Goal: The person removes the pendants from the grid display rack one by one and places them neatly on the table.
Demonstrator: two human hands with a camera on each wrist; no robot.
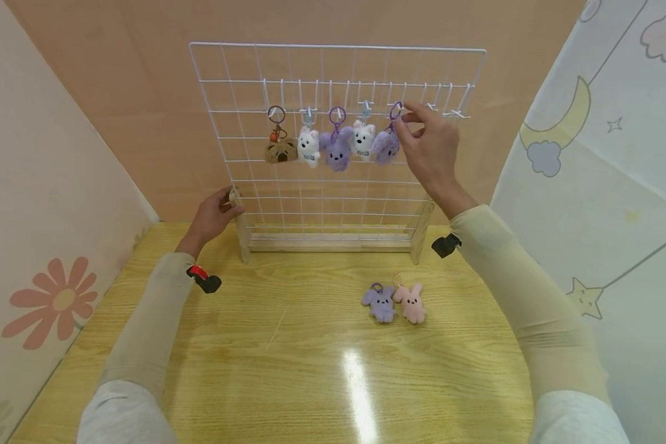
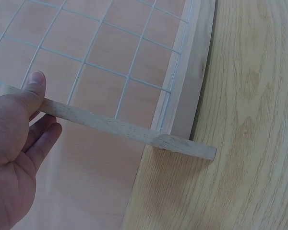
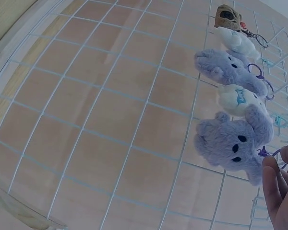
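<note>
At the rack's upper right, my right hand (image 1: 433, 142) pinches the purple ring of a plush keychain (image 1: 387, 148), a purple long-eared animal, at a hook. Its face shows close up in the right wrist view, beside the fingers (image 3: 273, 179). My left hand (image 1: 213, 216) grips the wooden side post (image 2: 110, 125) of the white wire grid rack (image 1: 322, 191), thumb on one side and fingers on the other. To the left hang a brown plush keychain (image 1: 280, 150), a white dog one (image 1: 309, 147), another purple one (image 1: 337, 151) and a second white dog (image 1: 363, 139).
On the wooden table (image 1: 244, 364), in front of the rack, lie a purple plush keychain (image 1: 382, 303) and a pink one (image 1: 411, 303). Further hooks (image 1: 456, 113) stick out at the rack's right end. Printed panels (image 1: 605, 154) stand on both sides.
</note>
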